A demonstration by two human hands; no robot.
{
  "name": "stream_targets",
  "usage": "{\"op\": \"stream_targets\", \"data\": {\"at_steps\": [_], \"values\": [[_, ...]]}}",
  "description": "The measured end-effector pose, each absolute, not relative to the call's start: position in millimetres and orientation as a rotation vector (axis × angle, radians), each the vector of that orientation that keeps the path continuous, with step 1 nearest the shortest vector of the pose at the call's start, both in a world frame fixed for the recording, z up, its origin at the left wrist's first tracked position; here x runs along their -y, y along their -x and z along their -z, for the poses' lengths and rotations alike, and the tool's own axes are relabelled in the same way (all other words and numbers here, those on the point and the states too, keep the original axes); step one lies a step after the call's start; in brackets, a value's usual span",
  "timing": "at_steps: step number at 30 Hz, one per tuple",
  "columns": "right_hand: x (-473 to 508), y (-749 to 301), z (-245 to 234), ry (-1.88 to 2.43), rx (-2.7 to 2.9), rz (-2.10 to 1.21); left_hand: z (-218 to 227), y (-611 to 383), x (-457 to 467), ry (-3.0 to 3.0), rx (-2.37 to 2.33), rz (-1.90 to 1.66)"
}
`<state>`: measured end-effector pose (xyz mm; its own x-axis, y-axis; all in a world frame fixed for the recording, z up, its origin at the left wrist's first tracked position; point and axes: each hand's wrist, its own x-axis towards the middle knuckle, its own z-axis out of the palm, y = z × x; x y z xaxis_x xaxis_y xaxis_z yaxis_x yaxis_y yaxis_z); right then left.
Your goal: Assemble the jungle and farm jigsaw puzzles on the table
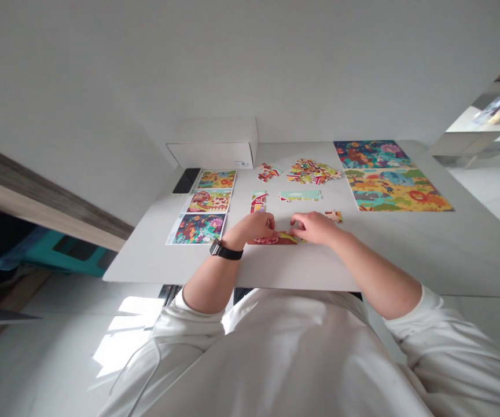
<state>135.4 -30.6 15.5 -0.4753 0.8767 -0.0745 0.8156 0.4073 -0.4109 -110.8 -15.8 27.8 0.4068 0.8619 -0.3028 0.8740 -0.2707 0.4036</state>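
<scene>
My left hand (259,227), with a black watch (224,250) on the wrist, rests curled over a joined strip of jigsaw puzzle pieces (283,238), red-brown and yellow. Its fingertips press on the strip and hide part of it. To the right, my right hand (313,227) bends its fingers around a small yellow-green jigsaw piece (303,240), mostly covered. A red barn section (258,201) stands above my left hand. Farther up lies a pale green joined strip (301,196). Beside my right hand is a loose piece (334,216).
A pile of jigsaw pieces (313,172) and a smaller cluster (268,172) lie at the back. Finished-looking puzzle pictures (400,190) are on the right. Three picture cards (209,201) and a phone (186,180) lie left, before a white box (210,152) by the wall.
</scene>
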Motion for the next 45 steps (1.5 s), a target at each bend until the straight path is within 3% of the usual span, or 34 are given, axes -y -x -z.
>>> {"op": "stream_targets", "data": {"at_steps": [8, 22, 45], "values": [[29.6, -169.5, -26.0, 1.312, 2.63, -0.583, -24.9, 111.4, 15.4, -2.173, -1.497, -0.004], [52.6, -183.3, -20.2, 1.348, 2.638, -0.474, -36.0, 108.2, 20.3, -2.136, -1.51, 0.033], [51.2, -172.9, -14.2, 1.25, 2.654, -0.605, -26.7, 112.2, 14.6, -2.19, -1.46, 0.02]]}}
